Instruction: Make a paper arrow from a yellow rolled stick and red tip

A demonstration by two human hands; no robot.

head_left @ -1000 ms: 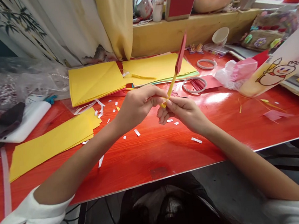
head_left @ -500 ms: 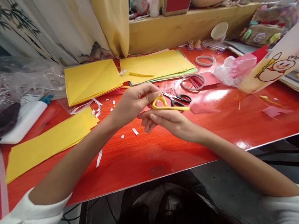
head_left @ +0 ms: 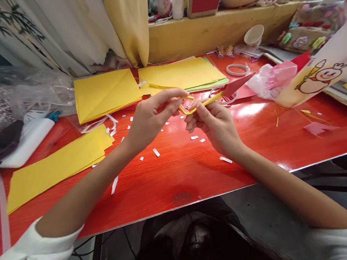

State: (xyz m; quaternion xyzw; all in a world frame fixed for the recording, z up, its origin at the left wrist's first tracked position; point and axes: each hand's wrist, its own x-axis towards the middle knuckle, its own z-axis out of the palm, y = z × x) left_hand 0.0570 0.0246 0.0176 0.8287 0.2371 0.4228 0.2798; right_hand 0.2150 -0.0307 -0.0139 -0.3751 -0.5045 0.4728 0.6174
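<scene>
Between my hands is a narrow yellow paper strip, bent into a hook at its left end, with a pointed red paper piece at its right end. My right hand pinches the strip between thumb and fingers near the bend. At the hooked end, the fingers of my left hand are closed on the strip, its short tip showing beside the index finger. Both hands are raised over the red table. Small white paper scraps lie below them.
Stacks of yellow paper lie behind and to the left. Tape rolls, a crumpled pink and white plastic bag and a printed cup are at the right. A clear bag of beads sits at the far left.
My right hand has turned upward and shifted right, tilting the red end of the strip up. The strip's curl has opened into a looser hook. The black-handled scissors are now hidden from sight.
</scene>
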